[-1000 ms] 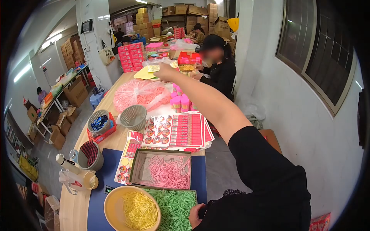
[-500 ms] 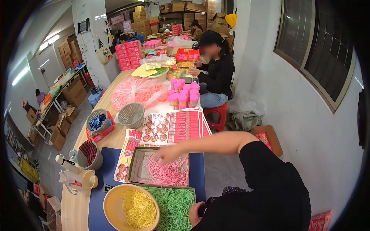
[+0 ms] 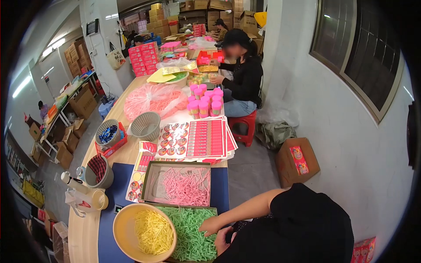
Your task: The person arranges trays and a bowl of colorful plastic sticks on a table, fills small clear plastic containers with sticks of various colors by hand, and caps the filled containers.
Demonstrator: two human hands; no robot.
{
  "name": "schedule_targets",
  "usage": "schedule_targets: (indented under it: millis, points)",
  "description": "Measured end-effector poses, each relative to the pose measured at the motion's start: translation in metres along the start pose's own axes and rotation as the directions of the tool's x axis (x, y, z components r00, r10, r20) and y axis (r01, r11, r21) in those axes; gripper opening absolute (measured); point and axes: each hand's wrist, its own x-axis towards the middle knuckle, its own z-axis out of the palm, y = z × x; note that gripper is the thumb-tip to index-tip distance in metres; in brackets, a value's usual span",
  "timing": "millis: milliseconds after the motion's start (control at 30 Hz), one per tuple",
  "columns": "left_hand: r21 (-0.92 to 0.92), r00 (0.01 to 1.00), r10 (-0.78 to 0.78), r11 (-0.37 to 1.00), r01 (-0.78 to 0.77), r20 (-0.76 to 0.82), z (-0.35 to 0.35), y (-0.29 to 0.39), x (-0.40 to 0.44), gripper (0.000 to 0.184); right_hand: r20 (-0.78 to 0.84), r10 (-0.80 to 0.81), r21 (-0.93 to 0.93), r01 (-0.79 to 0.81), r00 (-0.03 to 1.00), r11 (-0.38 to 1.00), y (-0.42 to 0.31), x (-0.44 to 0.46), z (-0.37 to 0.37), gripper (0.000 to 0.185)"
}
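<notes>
My right hand (image 3: 211, 225) reaches down onto the green sticks (image 3: 188, 241) in a shallow box, its fingers drawn together; what they hold is too small to make out. Close beside it, at the box's right edge, is my left hand (image 3: 222, 240), fingers curled and partly hidden, their content unclear. Pink sticks (image 3: 186, 186) lie in another shallow box (image 3: 151, 177) just beyond. A round tub (image 3: 120, 230) with yellow sticks (image 3: 153, 232) stands left of the green ones.
Sticker sheets (image 3: 193, 140), pink-capped containers (image 3: 204, 105), a grey basket (image 3: 146, 127) and a clear bag (image 3: 153, 101) of pink pieces lie farther up the table. A flask (image 3: 74, 183) stands left. A co-worker in black (image 3: 245, 74) sits at the right side.
My right hand has come back from the far sheets, passed over the pink sticks, and is now at the green sticks. My left hand stays by the green box. The view has shifted slightly.
</notes>
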Motion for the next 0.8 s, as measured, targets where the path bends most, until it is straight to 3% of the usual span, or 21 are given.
schedule_targets:
  millis: [367, 800]
  points:
    - [-0.065, 0.998, -0.049, 0.997, 0.052, 0.05, -0.014, 0.0, -0.012, 0.028, -0.058, 0.067, 0.219, -0.053, 0.996, 0.974, -0.013, 0.001, 0.024, 0.04]
    - [-0.034, 0.997, -0.069, 0.997, 0.07, 0.044, -0.014, -0.007, -0.018, 0.026, -0.058, 0.053, 0.204, -0.04, 0.997, 0.978, -0.015, 0.0, 0.026, 0.036]
